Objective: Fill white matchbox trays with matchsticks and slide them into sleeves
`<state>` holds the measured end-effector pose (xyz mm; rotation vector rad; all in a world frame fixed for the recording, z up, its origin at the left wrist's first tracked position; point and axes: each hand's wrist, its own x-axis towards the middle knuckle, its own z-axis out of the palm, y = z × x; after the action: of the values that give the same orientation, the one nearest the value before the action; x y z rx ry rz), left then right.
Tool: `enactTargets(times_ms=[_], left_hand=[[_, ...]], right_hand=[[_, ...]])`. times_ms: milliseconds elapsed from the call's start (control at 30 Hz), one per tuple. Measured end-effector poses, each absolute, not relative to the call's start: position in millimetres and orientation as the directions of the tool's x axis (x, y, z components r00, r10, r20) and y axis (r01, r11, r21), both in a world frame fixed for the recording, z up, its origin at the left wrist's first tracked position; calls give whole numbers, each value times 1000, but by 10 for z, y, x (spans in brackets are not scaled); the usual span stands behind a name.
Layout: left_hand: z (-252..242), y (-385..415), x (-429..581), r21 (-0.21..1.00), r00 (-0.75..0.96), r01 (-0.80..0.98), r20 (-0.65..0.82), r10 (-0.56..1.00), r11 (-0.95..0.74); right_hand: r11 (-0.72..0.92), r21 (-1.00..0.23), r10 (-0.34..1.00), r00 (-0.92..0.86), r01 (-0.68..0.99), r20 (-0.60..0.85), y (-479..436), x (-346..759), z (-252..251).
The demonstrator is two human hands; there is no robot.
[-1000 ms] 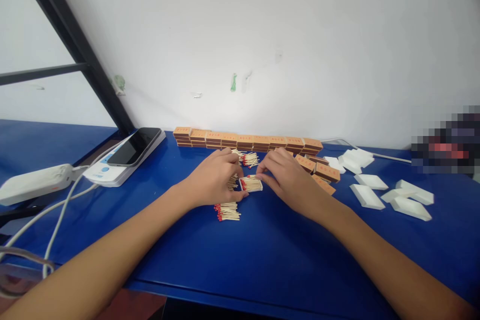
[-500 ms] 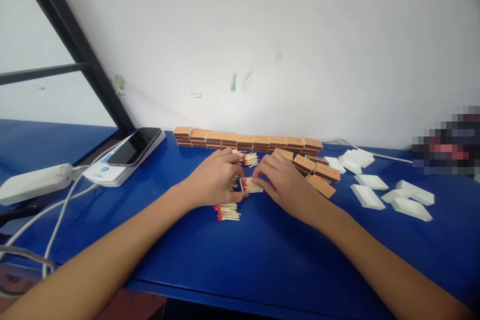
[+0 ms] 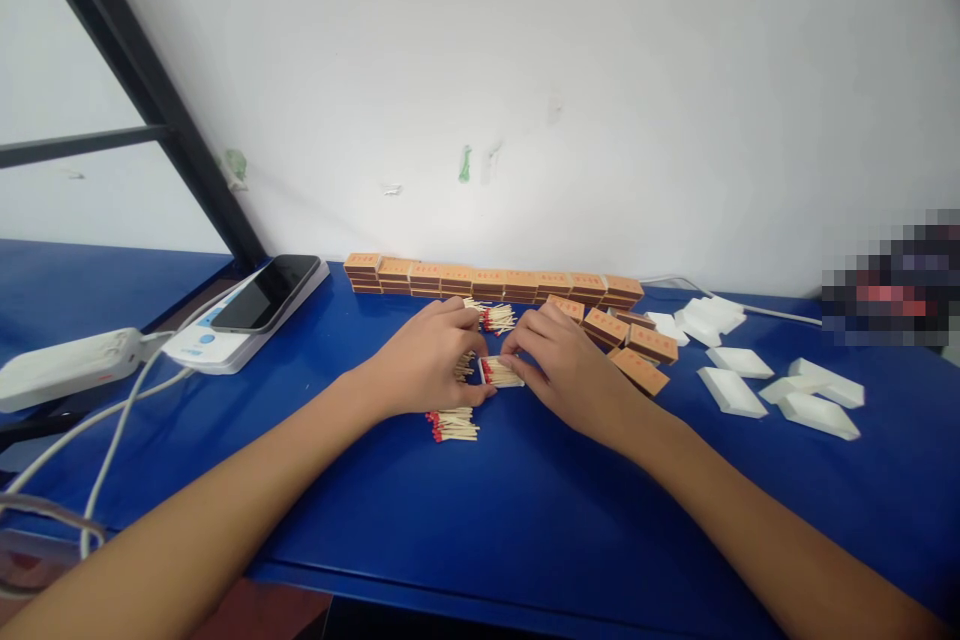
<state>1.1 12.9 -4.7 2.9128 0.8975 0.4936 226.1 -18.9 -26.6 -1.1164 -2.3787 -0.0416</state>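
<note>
Between my hands lies a small white matchbox tray [image 3: 513,383] filled with red-tipped matches [image 3: 501,372]. My left hand [image 3: 429,357] has its thumb at the near left corner of the tray, its fingers curled around that end. At the tray's right end, my right hand [image 3: 566,375] pinches with bent fingers, partly hiding it. Loose matches [image 3: 454,424] lie just below my left hand, and another heap of matches [image 3: 496,319] sits behind the tray. More sticks show in part beneath my left palm.
Stacked orange matchboxes [image 3: 491,282] line the wall. Several loose matchboxes [image 3: 636,372] are right of my right hand, with empty white trays [image 3: 733,391] beyond. A phone [image 3: 268,292] rests on a white power strip [image 3: 225,356] at left, among cables. The blue table [image 3: 420,530] has a front edge.
The hands and the matchbox tray stay almost in place. The view has shifted very slightly.
</note>
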Motion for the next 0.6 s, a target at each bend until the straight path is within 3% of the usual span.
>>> enactTargets(times_ms=[167, 600], left_hand=[[-12, 114, 15, 159, 785, 540, 259, 562, -827], [2, 107, 5, 133, 794, 546, 232, 562, -827]], right_hand=[[637, -237, 722, -460, 733, 517, -30, 2396, -308], [619, -83, 721, -522, 781, 455, 219, 2456, -466]])
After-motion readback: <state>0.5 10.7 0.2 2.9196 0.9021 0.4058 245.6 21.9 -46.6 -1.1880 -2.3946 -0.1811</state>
